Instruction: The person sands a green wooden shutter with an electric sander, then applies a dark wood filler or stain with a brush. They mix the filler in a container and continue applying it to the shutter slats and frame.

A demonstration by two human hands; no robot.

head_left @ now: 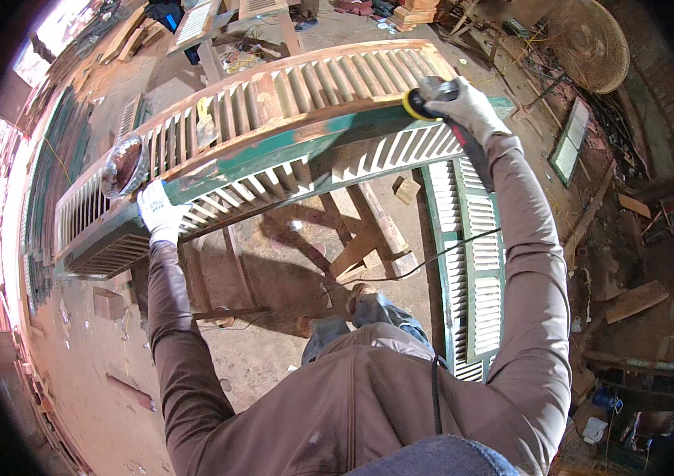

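A louvered wooden shutter (273,151) lies raised across the view, its top face mostly bare wood and its near edge still patched with green paint. Over that edge at the left, my gloved left hand (160,213) grips the frame, thumb out to the right. Toward the right end, my gloved right hand (468,111) is closed around a handheld power sander (472,151). The sander's yellow-rimmed disc (414,104) is against the shutter's near upper edge. A clear plastic-looking container (124,168) with brown contents sits on the slats beside my left hand.
A wooden trestle (376,218) stands below the shutter, with a dark cord running near my feet. Green and white shutters (476,270) stand to my right. Stacked boards (55,170) line the left; a round woven basket (588,46) is at the far right.
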